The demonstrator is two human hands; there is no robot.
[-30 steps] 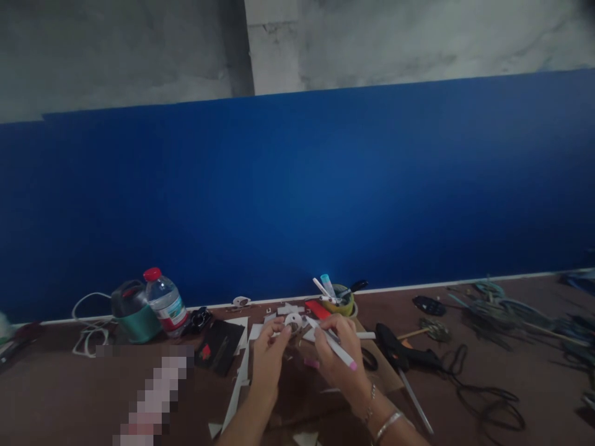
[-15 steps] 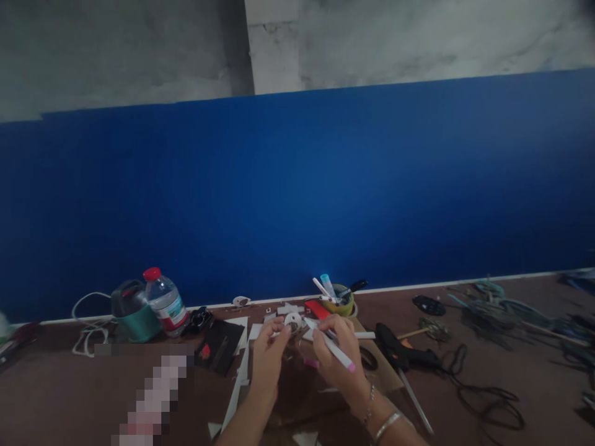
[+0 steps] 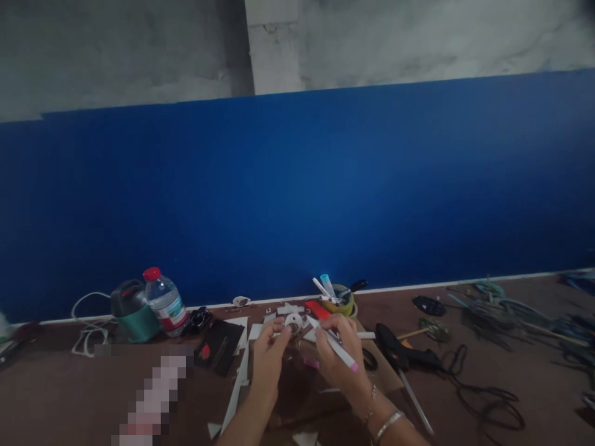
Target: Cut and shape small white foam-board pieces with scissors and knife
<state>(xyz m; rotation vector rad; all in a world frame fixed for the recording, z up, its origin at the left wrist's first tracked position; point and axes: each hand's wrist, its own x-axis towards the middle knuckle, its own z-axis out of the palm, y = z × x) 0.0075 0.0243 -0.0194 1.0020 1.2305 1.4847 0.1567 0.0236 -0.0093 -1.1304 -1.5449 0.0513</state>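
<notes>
Between thumb and fingers, my left hand (image 3: 270, 347) holds a small white piece with dark markings (image 3: 293, 323), rounded in outline. My right hand (image 3: 338, 353) grips a white marker (image 3: 341, 350) with a pink end, its other end directed at the white piece. A short gap seems to separate the marker from the piece. Below the hands lies a pink cap (image 3: 311, 363). White paper scraps (image 3: 289, 308) are scattered just behind the fingers. A similar small white piece (image 3: 241, 301) rests by the wall.
A yellow-green cup (image 3: 344, 304) of pens stands behind my right hand. To the right are a black glue gun (image 3: 404, 352) with its cord and tangled wires (image 3: 497, 303). A red-capped water bottle (image 3: 166, 303), a green container (image 3: 137, 322) and a black booklet (image 3: 220, 347) occupy the left.
My right hand has shifted slightly to the right with the marker, away from the white piece. My left hand looks the same.
</notes>
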